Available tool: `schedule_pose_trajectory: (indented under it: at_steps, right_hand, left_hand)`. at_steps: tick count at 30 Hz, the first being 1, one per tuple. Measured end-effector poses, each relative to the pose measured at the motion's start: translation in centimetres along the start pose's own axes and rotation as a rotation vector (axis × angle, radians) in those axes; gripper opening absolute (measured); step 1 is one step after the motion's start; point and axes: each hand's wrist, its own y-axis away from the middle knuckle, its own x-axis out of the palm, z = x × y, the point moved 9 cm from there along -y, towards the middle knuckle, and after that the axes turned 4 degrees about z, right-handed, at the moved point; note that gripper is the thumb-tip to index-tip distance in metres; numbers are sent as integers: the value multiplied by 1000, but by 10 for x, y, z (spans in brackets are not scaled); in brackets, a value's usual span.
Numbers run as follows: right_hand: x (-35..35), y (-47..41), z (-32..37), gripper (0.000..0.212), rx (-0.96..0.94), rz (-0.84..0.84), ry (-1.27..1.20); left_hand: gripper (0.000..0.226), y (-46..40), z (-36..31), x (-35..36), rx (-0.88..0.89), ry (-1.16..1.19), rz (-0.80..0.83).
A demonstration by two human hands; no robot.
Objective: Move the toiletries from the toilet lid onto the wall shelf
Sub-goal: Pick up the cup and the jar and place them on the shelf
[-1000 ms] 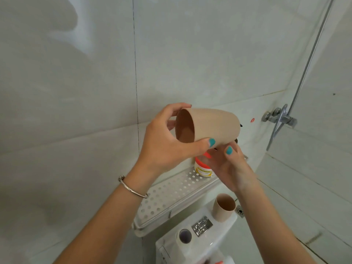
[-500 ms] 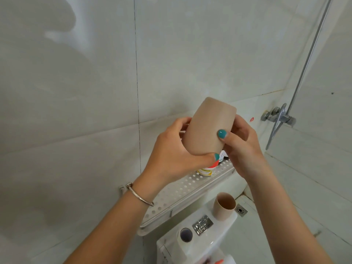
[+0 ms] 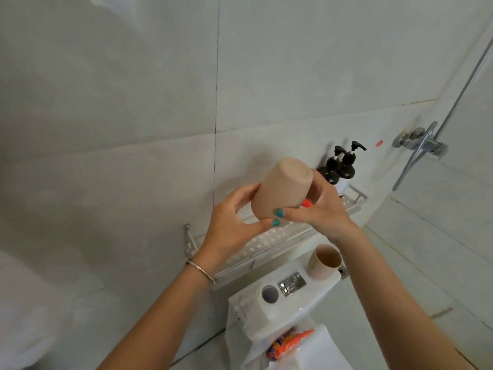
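Observation:
Both hands hold a beige cup (image 3: 281, 188) upside down, its base tilted up toward me, just above the perforated white wall shelf (image 3: 269, 243). My left hand (image 3: 232, 222) grips its left side and rim. My right hand (image 3: 320, 206) grips its right side. A red-capped container (image 3: 306, 202) on the shelf shows only as a sliver behind the cup. Two black pump bottles (image 3: 342, 166) stand at the shelf's right end. A second beige cup (image 3: 324, 261) stands upright on the toilet tank lid (image 3: 282, 300), beside a white toilet-paper roll (image 3: 266, 296).
A chrome flush button (image 3: 292, 283) sits in the tank lid. An orange and multicoloured packet (image 3: 289, 344) lies lower on the toilet. A chrome shower valve and riser pipe (image 3: 421, 145) are fixed on the right wall. Tiled walls close in behind and right.
The cup has been turned from lying sideways to upside down and lowered toward the shelf. The view has tilted down, so the pump bottles now show.

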Motion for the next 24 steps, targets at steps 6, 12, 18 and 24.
schedule_pose_trajectory:
  at_steps: [6, 12, 18, 24]
  right_hand:
    - [19, -13, -72, 74, 166, -144, 144]
    - [29, -15, -99, 87, 264, -159, 428]
    - [26, -11, -109, 90, 315, -146, 523]
    - [15, 2, -110, 77, 304, -331, 532]
  left_hand:
    - [57, 3, 63, 9, -221, -87, 36]
    - [70, 6, 82, 39, -306, -87, 268]
    - [89, 6, 99, 43, -344, -144, 332]
    - [84, 9, 105, 49, -364, -166, 366]
